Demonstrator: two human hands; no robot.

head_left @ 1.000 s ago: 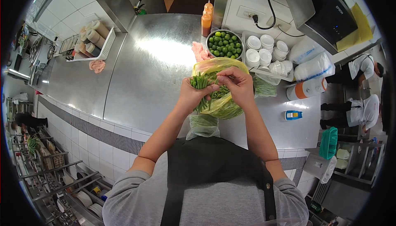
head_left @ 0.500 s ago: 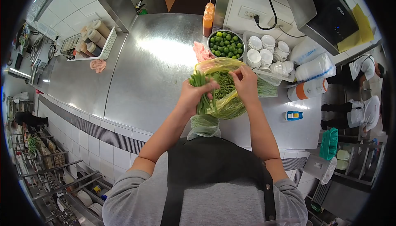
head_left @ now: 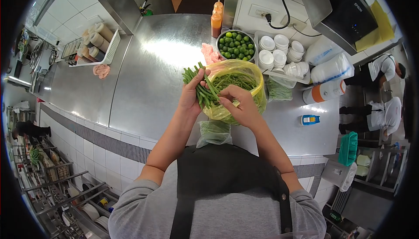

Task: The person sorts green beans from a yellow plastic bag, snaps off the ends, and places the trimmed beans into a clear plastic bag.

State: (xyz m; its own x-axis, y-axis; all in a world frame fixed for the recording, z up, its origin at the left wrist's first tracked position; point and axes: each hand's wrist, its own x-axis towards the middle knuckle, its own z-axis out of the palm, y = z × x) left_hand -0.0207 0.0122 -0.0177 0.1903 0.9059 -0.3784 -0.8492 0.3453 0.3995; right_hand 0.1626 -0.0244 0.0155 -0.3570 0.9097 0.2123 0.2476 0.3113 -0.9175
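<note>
Since the earlier frame, the left hand (head_left: 190, 97) has shifted outward with its bundle of green beans (head_left: 202, 91), uncovering more of the mouth of the yellow bag (head_left: 258, 84), while the right hand (head_left: 244, 110) has come down and across towards the beans. The bundle is up in the left hand, over the near left edge of the bag, its stems slanting. More cut greens (head_left: 231, 81) lie inside the bag, which rests on the steel counter (head_left: 152, 86). The left fingers are curled around the bundle, the thumb pressing along it. The right thumb and forefinger are bent towards each other at the bundle's inner side; whether they pinch a bean, one cannot tell.

To handle the bundle well, the person would do best to keep the left grip firm enough that no bean slides out, yet light enough not to bruise them. Picking with the right fingertips alone, one bean at a time, should leave the rest lying parallel. Working nearer the bag's open mouth would catch strays, and its soft rim could snag a wrist, so small movements seem wisest
</note>
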